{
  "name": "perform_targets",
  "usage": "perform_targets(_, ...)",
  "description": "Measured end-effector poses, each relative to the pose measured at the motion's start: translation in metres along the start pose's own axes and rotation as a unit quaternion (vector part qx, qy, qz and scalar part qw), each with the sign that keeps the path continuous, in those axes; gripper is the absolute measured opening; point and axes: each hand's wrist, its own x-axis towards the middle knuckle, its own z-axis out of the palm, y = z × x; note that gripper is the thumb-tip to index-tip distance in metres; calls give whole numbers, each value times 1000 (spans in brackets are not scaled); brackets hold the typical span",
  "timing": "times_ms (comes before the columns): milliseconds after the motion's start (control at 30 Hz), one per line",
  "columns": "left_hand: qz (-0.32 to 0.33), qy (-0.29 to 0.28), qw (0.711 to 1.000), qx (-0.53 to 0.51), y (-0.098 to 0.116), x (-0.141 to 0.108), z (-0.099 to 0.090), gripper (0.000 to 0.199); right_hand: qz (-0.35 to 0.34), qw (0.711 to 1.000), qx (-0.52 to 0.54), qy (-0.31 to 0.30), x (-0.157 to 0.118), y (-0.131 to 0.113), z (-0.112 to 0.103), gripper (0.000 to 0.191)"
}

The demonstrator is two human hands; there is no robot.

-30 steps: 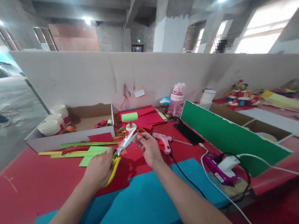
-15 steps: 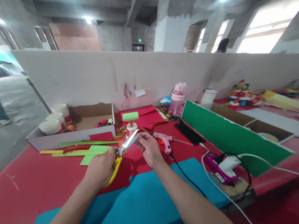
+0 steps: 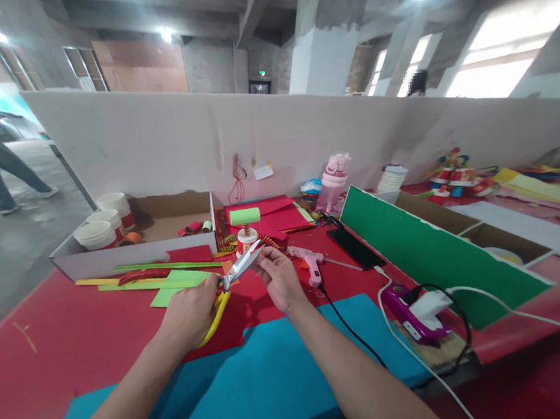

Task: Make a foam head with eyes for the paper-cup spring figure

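My left hand (image 3: 191, 315) is closed around the yellow handles of a pair of scissors (image 3: 239, 267). Their metal blades point up and right, with the tips by the fingers of my right hand (image 3: 283, 279). That hand is closed in a pinch; a speck of orange shows at the fingertips, but what it holds is too small to name. Just beyond the blades stands a small white-and-red paper cup (image 3: 247, 238), topped by a coiled paper spring and a light green paper roll (image 3: 245, 216). Light green paper (image 3: 180, 283) lies left of the scissors.
A pink glue gun (image 3: 310, 263) and a black phone (image 3: 357, 248) lie to the right. Behind left stands an open box (image 3: 134, 253) with paper cups. A green-sided box (image 3: 429, 254) and purple power strip (image 3: 411, 319) are at right; blue foam (image 3: 258, 385) lies in front.
The scissor blades have drawn closer together near my right fingertips. Both hands stay almost in place. At far left, a walking person has come further into view.
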Motion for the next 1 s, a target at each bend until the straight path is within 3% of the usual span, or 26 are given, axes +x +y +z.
perform_targets(1000,-5,-6,1000,10,-1,-1,-3,27,9,1000,-10,8,2,0,-3,21)
